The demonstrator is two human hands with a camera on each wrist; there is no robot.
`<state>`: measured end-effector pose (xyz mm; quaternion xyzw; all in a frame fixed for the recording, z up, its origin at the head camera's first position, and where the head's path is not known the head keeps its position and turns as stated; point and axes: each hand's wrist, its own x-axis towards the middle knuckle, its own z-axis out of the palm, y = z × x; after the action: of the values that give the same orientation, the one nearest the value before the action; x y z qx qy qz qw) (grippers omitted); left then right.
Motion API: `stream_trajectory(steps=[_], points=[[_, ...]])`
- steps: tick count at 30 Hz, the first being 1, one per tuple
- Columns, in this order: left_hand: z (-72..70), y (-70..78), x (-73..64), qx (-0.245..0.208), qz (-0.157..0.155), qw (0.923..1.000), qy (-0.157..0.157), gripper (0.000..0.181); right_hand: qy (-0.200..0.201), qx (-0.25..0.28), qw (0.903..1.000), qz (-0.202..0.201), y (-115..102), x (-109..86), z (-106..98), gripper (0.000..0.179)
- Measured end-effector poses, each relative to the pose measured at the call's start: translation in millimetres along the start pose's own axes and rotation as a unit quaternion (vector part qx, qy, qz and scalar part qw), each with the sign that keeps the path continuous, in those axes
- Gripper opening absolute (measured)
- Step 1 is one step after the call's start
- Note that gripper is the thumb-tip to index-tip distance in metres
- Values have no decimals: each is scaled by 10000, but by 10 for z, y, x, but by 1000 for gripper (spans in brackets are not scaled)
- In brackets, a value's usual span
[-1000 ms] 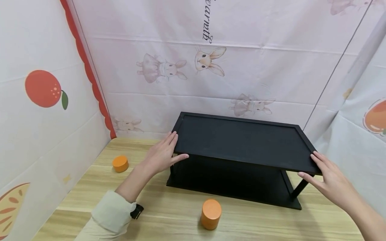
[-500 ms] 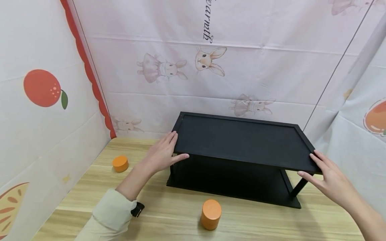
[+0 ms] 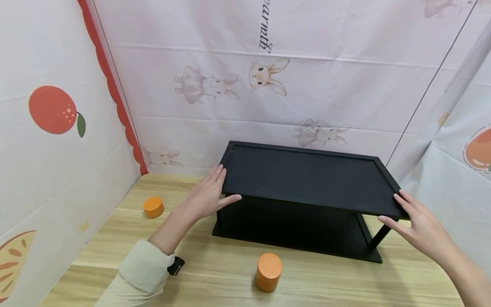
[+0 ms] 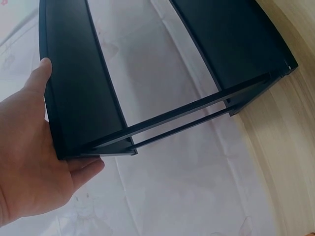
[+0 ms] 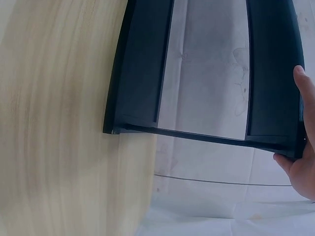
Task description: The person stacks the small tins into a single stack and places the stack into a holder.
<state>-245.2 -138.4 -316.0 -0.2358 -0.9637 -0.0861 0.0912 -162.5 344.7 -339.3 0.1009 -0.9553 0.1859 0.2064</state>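
Observation:
A black two-tier shelf (image 3: 307,179) stands on the table against the back wall, its upper board framed by a low rim. My left hand (image 3: 205,197) holds the upper board's left front corner, fingers over the side edge and thumb along the front. At the opposite corner, my right hand (image 3: 423,228) holds the board the same way. The left wrist view shows the left hand (image 4: 37,157) with its thumb on the front edge and fingertips past the end. In the right wrist view, the right hand (image 5: 305,169) wraps the corner beside a thin post.
An orange cylinder (image 3: 269,273) stands on the wooden table (image 3: 207,273) in front of the shelf. A shorter orange disc (image 3: 153,207) lies left of the left forearm. Printed cloth walls (image 3: 215,140) close in the back and both sides.
The shelf's right end has shifted very slightly back, with both hands staying on its corners. The orange pieces keep their places; the whole view drifts a little.

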Motion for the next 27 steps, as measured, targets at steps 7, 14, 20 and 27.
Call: stream_trajectory(steps=[7,14,20,27], points=[[-4,8,-2,21,-35,10000,8,93,-134,35,9999,76,6,18,-4,79],[-16,6,-18,51,-5,10000,64,92,-99,78,9999,23,-5,43,1,79],[-17,1,-34,22,-32,10000,91,92,-7,70,10000,-62,-9,50,13,78],[-22,-3,-57,-5,-55,10000,83,92,-42,57,10000,-67,-18,60,23,78]])
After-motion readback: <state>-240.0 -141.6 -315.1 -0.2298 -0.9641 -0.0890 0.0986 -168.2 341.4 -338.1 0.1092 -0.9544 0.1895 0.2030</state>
